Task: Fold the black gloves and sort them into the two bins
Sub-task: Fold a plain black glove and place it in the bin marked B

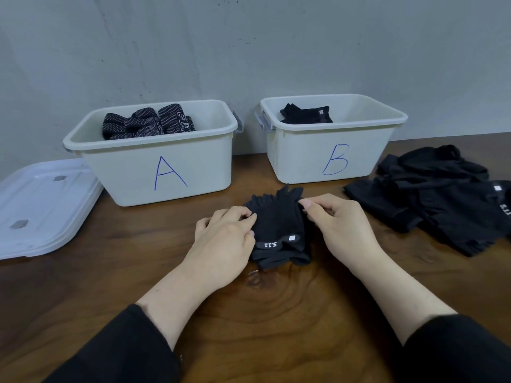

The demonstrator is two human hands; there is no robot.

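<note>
Fingers of both hands curl onto one black fabric glove pair [278, 230] lying on the brown wooden bench [276, 313], directly in front of the two bins. On the left hand [224, 239], the fingers [243, 214] bend over the glove's left edge, thumb and forefinger close together on the cloth. On the right hand [340, 225], the fingers [309, 204] pinch the upper right edge near the glove's finger ends. Each hand grips fabric; neither is spread flat.

Holding the two sides this way probably keeps the stacked layers aligned so the fold comes out square. A white "5.11" strap faces up near the cuff, which matches the plain black glove [307, 116] already lying in the cream plastic bin marked B [331, 158], so that bin looks like this one's destination. Its neighbour, the cream plastic bin marked A [166, 172], holds rolled black gloves with a white dotted pattern [149, 123], a different kind.

At the right, well apart from the hands, sits a loose heap of unfolded black gloves [437, 197], likely the supply still to be sorted. Left of bin A lies a translucent white plastic lid [41, 205], set aside to leave the bins open.
</note>
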